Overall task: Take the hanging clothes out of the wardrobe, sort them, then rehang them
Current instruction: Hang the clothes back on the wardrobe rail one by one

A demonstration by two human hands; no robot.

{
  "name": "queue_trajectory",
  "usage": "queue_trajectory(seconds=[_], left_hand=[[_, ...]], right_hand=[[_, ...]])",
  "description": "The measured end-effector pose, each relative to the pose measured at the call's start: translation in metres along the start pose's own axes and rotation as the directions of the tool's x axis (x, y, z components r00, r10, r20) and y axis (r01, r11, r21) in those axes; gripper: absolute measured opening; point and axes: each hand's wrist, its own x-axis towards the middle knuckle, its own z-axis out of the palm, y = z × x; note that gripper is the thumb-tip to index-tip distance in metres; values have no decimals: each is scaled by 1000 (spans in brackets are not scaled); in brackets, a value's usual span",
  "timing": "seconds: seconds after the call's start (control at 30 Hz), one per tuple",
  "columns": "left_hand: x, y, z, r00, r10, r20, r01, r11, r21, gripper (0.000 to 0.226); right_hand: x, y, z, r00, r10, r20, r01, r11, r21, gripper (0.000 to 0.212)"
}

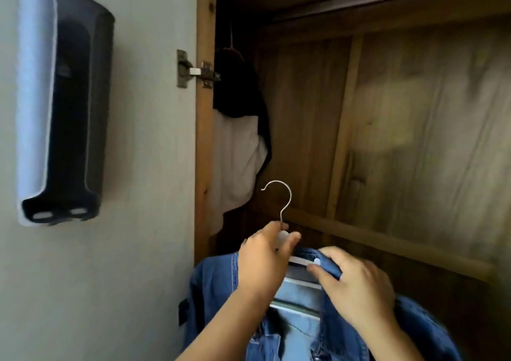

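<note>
Your left hand (264, 255) gripped the white hanger (284, 236) just under its metal hook (282, 200), fingers curled around the neck. Your right hand (356, 283) pinched the collar of the denim shirt (221, 291) beside it, on the right of the hanger. The shirt hung on the hanger below both hands, in front of the open wooden wardrobe (414, 111). Inside, at the left, a dark garment (237, 89) and a white garment (235, 161) hung near the door hinge (196, 70).

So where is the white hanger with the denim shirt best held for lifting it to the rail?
Probably at the neck of the hanger, just under the metal hook, coming from the left as the left hand does. The hook stands upright and bare; the shirt covers the arms.
</note>
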Motion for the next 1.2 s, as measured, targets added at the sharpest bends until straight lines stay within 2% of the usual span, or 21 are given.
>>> queue_trajectory(seconds=[0.07, 0.2, 0.27, 0.33, 0.47, 0.53, 0.63, 0.7, 0.77, 0.83, 0.9, 0.97, 1.03, 1.13, 1.2], left_hand=[[14, 3, 7, 1000, 20, -22, -22, 997, -81, 29], [41, 11, 15, 992, 100, 80, -77, 965, -251, 24], [50, 17, 19, 985, 111, 135, -51, 921, -387, 22], [57, 17, 22, 977, 141, 158, -49, 876, -479, 20], [80, 10, 26, 952, 200, 231, -15, 787, -617, 21], [92, 10, 26, 940, 230, 253, -3, 745, -667, 22], [107, 12, 29, 934, 245, 260, 14, 701, -713, 19], [119, 9, 32, 939, 216, 266, 43, 696, -717, 21], [129, 2, 38, 943, 207, 261, 23, 742, -670, 31], [135, -7, 43, 950, 214, 225, -45, 812, -581, 35], [138, -19, 48, 957, 251, 147, -145, 850, -507, 29], [143, -29, 49, 958, 269, 99, -194, 863, -466, 22], [152, -35, 46, 956, 276, 102, -206, 875, -437, 18], [173, -36, 39, 959, 266, 96, -209, 896, -393, 15], [188, -29, 32, 955, 284, 85, -232, 893, -385, 15]], right_hand=[[-3, -6, -2, 998, 57, -31, -58, 997, -52, 34], [-7, -16, -2, 978, 207, -34, -209, 975, -76, 34], [-6, -13, -3, 969, 247, 28, -248, 964, 91, 36], [-7, 0, -8, 957, 236, 168, -277, 914, 296, 47], [-20, 24, -25, 908, 134, 398, -314, 846, 430, 67], [-22, 29, -25, 893, 128, 432, -358, 785, 505, 62], [-16, 21, -14, 941, 167, 295, -313, 764, 565, 24], [-5, 16, -3, 963, 184, 196, -264, 790, 553, 27], [9, 14, 7, 970, 200, 141, -245, 804, 542, 29], [28, 13, 14, 966, 238, 103, -253, 779, 573, 34], [53, 14, 24, 966, 254, 48, -226, 742, 631, 34], [85, 13, 33, 959, 283, 13, -207, 666, 716, 31], [122, 8, 40, 938, 347, 24, -218, 533, 818, 31], [176, 2, 48, 928, 349, 129, -241, 299, 923, 17], [206, 0, 49, 934, 270, 232, -279, 152, 948, 14]])
